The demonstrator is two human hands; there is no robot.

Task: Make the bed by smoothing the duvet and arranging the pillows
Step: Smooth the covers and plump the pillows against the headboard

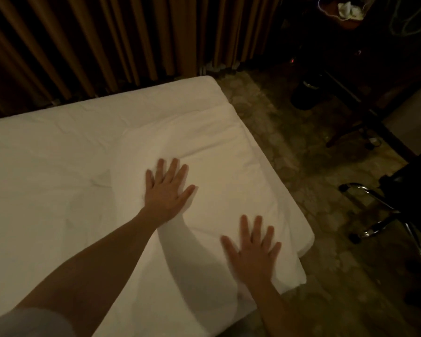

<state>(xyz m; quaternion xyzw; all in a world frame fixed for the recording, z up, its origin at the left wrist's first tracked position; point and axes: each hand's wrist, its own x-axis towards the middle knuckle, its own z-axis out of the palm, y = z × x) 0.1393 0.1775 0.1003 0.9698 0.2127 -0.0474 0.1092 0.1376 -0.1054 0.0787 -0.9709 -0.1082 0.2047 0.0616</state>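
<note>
White fabric duvet [71, 166]: spread over bed, lightly creased, folded near right corner. Left hand [167, 188]: fingers spread, flat on duvet. Right hand [253, 251]: fingers spread, flat near bed's edge. Black chrome-legged office chair [399, 203]: far right.

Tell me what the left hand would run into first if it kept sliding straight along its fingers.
The left hand lies flat on the white duvet, fingers aimed up and slightly right. Ahead is a raised fold, then the bed's far edge and the brown curtain; depth is uncertain.

Head view, steeply down, close over bed [58, 147]
</note>
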